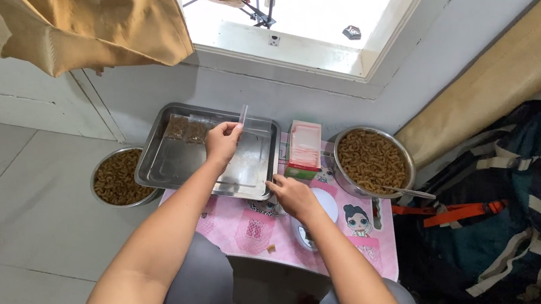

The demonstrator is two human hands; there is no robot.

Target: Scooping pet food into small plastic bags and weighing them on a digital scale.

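left hand (222,139) centre frame, over steel tray (170,162), fingers pinched on clear plastic bag (243,115) (thin, upright). right hand (291,196) lower centre, fingers curled on pink table (236,231) at tray edge; whether it grips anything, cannot tell. filled packets (185,128) upper left in tray. pasta bowl (372,160) right, another bowl (117,177) left on floor.

Single head view, steep downward, close over small table (367,250).
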